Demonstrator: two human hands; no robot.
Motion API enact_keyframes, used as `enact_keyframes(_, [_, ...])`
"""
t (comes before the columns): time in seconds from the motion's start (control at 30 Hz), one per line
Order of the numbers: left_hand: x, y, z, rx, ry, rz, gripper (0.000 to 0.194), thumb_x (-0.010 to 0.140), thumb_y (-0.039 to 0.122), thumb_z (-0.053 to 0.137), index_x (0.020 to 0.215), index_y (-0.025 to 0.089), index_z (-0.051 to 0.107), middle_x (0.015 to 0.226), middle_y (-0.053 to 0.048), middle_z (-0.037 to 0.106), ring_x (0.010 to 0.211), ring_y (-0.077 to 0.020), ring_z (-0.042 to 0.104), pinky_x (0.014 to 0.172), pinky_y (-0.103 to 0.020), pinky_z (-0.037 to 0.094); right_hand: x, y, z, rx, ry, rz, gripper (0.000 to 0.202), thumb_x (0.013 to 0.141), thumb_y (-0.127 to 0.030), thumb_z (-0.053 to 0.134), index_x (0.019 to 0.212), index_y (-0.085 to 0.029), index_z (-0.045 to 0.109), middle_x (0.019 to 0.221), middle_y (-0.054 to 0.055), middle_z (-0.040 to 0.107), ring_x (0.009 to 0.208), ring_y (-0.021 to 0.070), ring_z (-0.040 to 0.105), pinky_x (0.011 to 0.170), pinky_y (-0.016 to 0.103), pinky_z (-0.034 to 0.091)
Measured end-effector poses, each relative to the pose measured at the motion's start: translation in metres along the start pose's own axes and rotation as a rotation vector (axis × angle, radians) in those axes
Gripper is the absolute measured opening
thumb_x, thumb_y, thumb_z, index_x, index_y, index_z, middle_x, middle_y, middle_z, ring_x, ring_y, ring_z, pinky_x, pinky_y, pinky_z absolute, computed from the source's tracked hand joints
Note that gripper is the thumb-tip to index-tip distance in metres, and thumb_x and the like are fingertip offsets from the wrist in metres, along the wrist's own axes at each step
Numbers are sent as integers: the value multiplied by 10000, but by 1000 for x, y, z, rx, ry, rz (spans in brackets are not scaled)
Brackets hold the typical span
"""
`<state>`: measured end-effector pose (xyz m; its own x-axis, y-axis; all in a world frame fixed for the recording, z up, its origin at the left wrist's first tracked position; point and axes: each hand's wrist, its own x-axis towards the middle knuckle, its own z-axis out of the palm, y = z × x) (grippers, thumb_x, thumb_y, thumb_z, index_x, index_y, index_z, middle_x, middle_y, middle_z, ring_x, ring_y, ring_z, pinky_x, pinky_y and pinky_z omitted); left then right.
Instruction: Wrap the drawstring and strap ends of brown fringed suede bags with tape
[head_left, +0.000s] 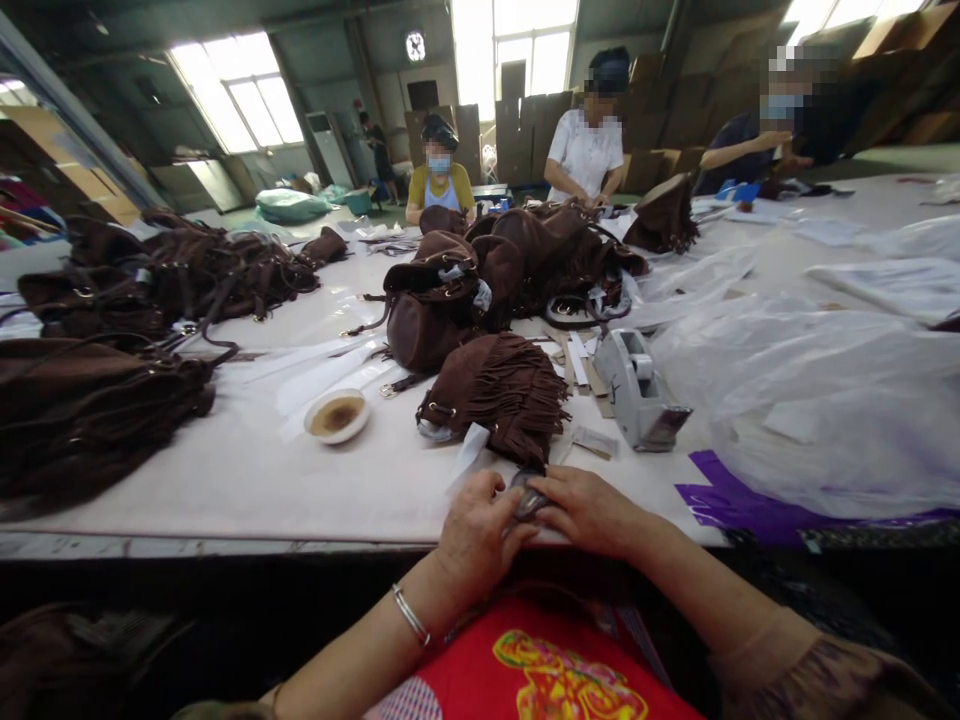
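At the table's front edge, my left hand (478, 528) and my right hand (589, 508) meet, fingers closed around a small dark, shiny piece (530, 496). It looks like part of a strap in clear wrapping, but the fingers cover most of it. Directly beyond lies a dark brown fringed bag (480, 388), its eyelets toward the left and its fringe toward the right. A white paper slip (471, 450) sticks out at the bag's near side, close to my left fingers.
A grey tape dispenser (637, 390) stands right of the bag, beside clear plastic bags (817, 390) and purple plastic (720, 495). Left is a white dish (337, 416) with brown residue. Brown bags pile up ahead (442, 300) and left (97, 410). Several people work across the table.
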<state>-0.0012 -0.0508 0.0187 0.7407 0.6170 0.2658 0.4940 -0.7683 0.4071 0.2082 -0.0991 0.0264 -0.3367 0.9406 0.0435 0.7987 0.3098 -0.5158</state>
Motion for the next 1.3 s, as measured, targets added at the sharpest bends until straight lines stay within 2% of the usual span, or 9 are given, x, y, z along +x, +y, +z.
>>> enact_keyframes(0.1, [5,8,6,75,23,-47,147,883,331,612,930,207,675,916,-79,544,872,-223,523,765,-365,494,4,1,-9,14,-59,10,337,982,-317,431,1195,-163,640,1061,108,690,973,208,622,866,305,459])
enact_keyframes(0.17, [6,9,14,82,52,-60,183,922,296,549,834,199,676,857,-70,531,833,-202,518,736,-337,481,10,2,-15,4,-116,35,353,997,-309,387,1181,-182,661,1082,96,711,988,201,641,864,290,459])
enact_keyframes(0.33, [4,3,23,49,79,-26,222,935,229,504,781,185,659,838,-63,526,806,-179,508,716,-308,466,35,-13,-36,-358,-328,121,232,903,-223,515,931,-229,744,912,75,754,868,243,692,727,298,463])
enact_keyframes(0.47, [-1,0,16,14,55,-31,205,928,229,510,784,176,645,856,-64,535,827,-181,514,748,-313,478,48,-33,-46,-558,-425,35,238,873,-133,514,914,-187,742,881,111,747,854,282,705,678,313,475])
enact_keyframes(0.67, [7,-3,2,-122,22,-137,307,937,313,511,721,162,669,833,-73,565,795,-172,546,755,-307,475,46,-32,-39,-547,-406,12,215,867,-131,525,907,-178,730,867,108,741,822,245,707,675,283,478])
enact_keyframes(0.8, [19,-10,-2,-164,-75,-249,312,917,323,552,698,169,713,768,-56,587,732,-158,562,692,-285,460,43,-26,-34,-478,-372,63,210,910,-242,522,930,-219,730,906,86,748,853,242,704,688,282,474])
enact_keyframes(0.9, [22,-11,-7,-168,-150,-228,257,892,335,583,765,190,752,785,-55,605,754,-165,574,697,-283,458,43,-25,-31,-492,-346,87,236,930,-314,517,913,-204,725,901,93,745,838,245,704,685,285,476])
enact_keyframes(1.17, [32,7,-15,153,-275,-184,189,826,186,540,733,156,702,785,-91,612,641,-176,539,575,-307,408,41,-29,-29,-535,-344,15,213,850,-106,511,920,-167,702,885,94,738,821,243,706,649,278,475])
enact_keyframes(1.3, [47,8,-16,228,-326,-67,135,791,94,555,726,159,654,751,-73,600,624,-175,519,579,-311,394,41,-24,-28,-511,-342,18,230,840,-85,501,888,-160,713,889,104,743,841,255,705,666,293,477])
